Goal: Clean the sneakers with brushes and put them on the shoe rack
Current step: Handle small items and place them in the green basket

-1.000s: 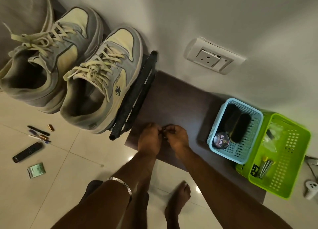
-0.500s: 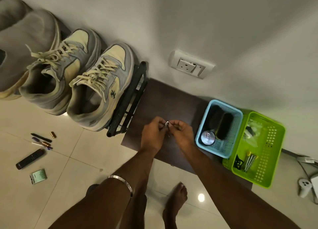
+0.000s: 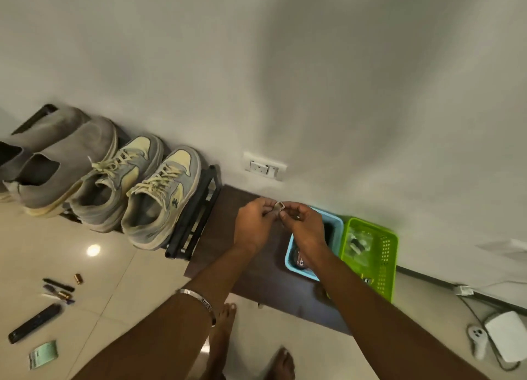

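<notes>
Grey-and-cream sneakers point(image 3: 134, 191) already sit on the black shoe rack point(image 3: 196, 217), toes to the wall. Left hand point(image 3: 252, 225) and right hand point(image 3: 303, 227) together pinch a small pale object point(image 3: 279, 206), too small to identify; best kept pinched firmly above the blue basket point(image 3: 333, 222)

Single head-worn wide-angle view, looking steeply down and forward from standing height, white wall point(image 3: 313, 65) filling the upper frame, tiled floor point(image 3: 108, 282) across the bottom, forearms entering from the lower edge, edges curved by the lens
</notes>
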